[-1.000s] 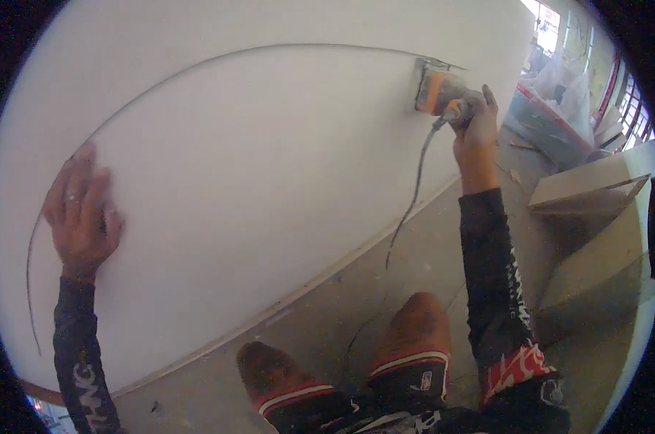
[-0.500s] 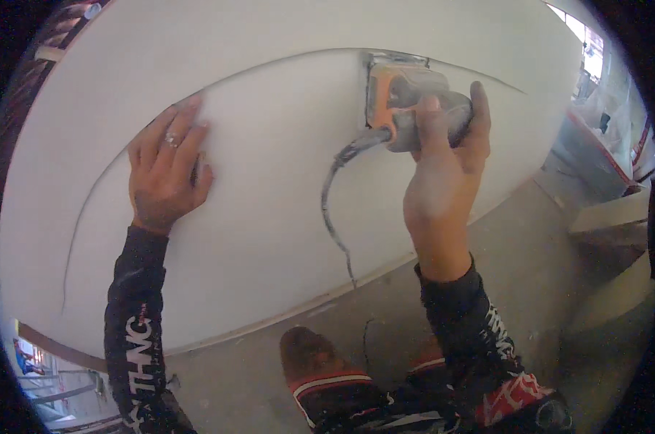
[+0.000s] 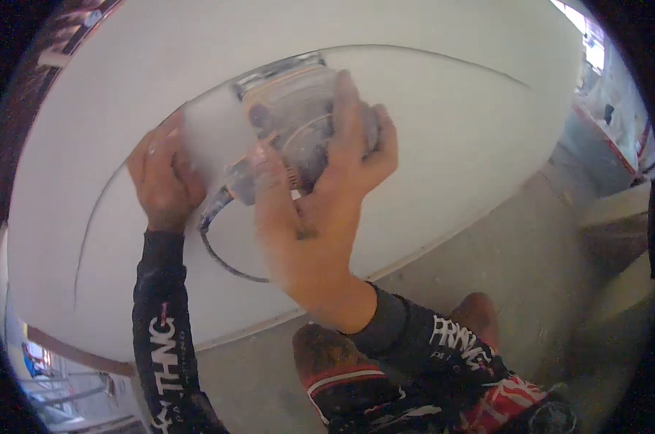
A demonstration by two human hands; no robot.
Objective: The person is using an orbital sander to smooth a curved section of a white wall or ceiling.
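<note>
Sander (image 3: 291, 119) on the white panel (image 3: 450, 159), top edge at the curved line

Your right hand (image 3: 320, 188) grasps the sander, thumb along its left side and fingers wrapped over its right side, with the palm behind the housing. The orange-and-grey tool sits in the upper middle of your view, on the white panel, its straight upper plate edge meeting the dark curved line (image 3: 414, 50) and slanting upward to the right. Its body is blurred, but the long axis seems to run from that edge down and slightly right into your palm, so the tool points up and a little left. The cord (image 3: 239, 273) leaves by a thick sleeve at the lower left, aimed down-left, then bends round to the right and passes behind your right wrist.

Your left hand (image 3: 165, 177) rests on the panel left of the sander, near it, fingers reaching up toward the curved line. A pale haze blurs their right side; whether they grip anything, you cannot tell. Dark lettered sleeves cover both forearms. Below the panel's lower edge lies the grey floor (image 3: 530, 246), with your knee (image 3: 324, 351) in front of it.
</note>
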